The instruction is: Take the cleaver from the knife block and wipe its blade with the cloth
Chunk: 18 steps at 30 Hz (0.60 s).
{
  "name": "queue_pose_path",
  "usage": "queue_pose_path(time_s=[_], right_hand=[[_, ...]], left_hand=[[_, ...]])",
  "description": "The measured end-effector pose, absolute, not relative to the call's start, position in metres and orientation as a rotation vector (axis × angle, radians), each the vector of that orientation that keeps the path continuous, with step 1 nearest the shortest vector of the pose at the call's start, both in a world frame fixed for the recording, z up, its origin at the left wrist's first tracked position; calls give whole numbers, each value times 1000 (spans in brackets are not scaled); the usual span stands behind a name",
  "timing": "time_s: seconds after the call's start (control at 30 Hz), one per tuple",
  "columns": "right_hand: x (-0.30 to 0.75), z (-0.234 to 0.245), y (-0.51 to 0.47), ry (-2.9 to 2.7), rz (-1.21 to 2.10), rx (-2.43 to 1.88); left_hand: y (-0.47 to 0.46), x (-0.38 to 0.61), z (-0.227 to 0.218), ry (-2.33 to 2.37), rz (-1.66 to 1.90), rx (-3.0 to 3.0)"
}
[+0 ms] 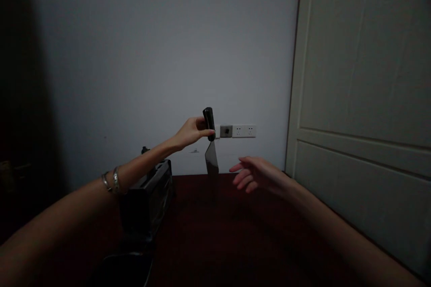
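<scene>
My left hand [192,133] is closed around the black handle of a knife [211,156]. The knife hangs upright, handle on top and its broad metal blade pointing down over the dark red table. To the right of the blade, apart from it, my right hand [248,174] is held in the air with loosely curled, spread fingers and nothing in it. Beneath my left forearm stands a black box-like holder [148,202], partly hidden by that arm. A dark knob or handle [145,149] shows above its far end.
The dark red tabletop [215,233] meets a pale wall [168,54] at the back. Wall sockets [244,131] sit behind the knife. A light panelled door [357,98] borders the right side. Near the front left lies a dark object with a pale rim [129,255]. Lighting is dim.
</scene>
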State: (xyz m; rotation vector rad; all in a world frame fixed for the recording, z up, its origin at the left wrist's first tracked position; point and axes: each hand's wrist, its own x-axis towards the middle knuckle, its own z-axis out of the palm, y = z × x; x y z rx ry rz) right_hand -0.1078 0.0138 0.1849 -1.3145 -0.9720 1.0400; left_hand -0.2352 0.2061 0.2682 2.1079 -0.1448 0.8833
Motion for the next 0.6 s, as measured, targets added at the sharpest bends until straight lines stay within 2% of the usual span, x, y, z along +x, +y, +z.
queue_pose_path(time_s=[0.3, 0.6], right_hand=[[-111, 170, 24, -770, 1298, -1113], [-106, 141, 41, -662, 1405, -965]], left_hand=[[187, -212, 209, -201, 727, 2159], [182, -209, 173, -181, 778, 2171]])
